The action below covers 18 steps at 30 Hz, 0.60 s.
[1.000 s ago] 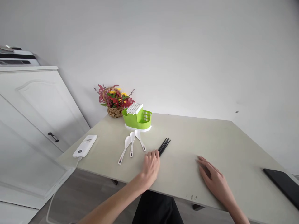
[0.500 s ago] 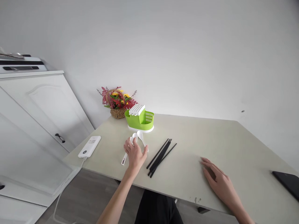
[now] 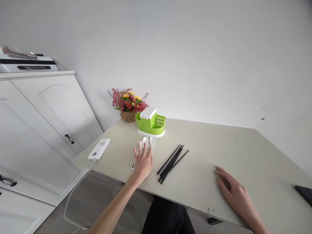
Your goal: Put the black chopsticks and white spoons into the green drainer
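Observation:
My left hand (image 3: pixel 143 162) lies over the white spoons (image 3: pixel 152 141) near the table's front edge, its fingers spread and open. Several spoon bowls point towards the wall, and parts of the handles are hidden under the hand. One handle end sticks out to the hand's left. To the right of this hand, a loose bunch of black chopsticks (image 3: pixel 172 164) rests on the table (image 3: pixel 200 136). My right hand (image 3: pixel 232 191) rests on the tabletop further right, fingers loosely stretched out and holding nothing.
Behind the spoons stands a green utensil caddy (image 3: pixel 150 125) with a white slotted top, beside a wicker basket of flowers (image 3: pixel 128 109). A white power bank (image 3: pixel 99 149) with a cable lies at left, near white cabinets (image 3: pixel 58 130). A black phone-like object (image 3: pixel 304 194) is at the right edge.
The left hand has flattened over the spoons, its fingers now more spread and forward. The right hand keeps its place on the table. The whole view has shifted slightly.

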Tool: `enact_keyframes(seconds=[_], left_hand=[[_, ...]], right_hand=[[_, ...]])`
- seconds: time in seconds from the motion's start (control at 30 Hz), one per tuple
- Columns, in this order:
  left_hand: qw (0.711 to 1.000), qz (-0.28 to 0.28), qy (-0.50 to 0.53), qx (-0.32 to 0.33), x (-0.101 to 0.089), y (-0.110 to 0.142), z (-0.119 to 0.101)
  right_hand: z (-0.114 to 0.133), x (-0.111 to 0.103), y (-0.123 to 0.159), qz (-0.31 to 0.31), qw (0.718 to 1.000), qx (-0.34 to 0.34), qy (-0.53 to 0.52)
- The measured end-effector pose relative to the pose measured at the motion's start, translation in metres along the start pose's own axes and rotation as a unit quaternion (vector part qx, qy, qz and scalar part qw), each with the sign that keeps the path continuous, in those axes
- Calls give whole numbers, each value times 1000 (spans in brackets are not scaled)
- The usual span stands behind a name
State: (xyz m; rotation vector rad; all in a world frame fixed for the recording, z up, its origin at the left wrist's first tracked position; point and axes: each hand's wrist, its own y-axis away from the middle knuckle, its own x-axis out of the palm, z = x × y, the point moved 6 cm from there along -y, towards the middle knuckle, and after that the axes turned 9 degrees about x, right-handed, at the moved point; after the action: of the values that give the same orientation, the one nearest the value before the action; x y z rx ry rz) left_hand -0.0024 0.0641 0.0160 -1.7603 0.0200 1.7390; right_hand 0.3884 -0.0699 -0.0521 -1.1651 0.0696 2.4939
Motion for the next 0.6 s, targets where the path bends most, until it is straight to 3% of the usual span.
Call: enact_keyframes(seconds=[0.2, 0.37, 0.6], left_hand=[[995, -35, 24, -91, -10, 25, 24], [991, -10, 18, -131, 3, 48, 28], [991, 1, 37, -125, 28, 25, 19]], right_hand=[[0, 1, 0, -4, 1000, 2, -5], [-2, 0, 0, 3, 1000, 11, -2], [2, -2, 1, -2, 1000, 3, -4]])
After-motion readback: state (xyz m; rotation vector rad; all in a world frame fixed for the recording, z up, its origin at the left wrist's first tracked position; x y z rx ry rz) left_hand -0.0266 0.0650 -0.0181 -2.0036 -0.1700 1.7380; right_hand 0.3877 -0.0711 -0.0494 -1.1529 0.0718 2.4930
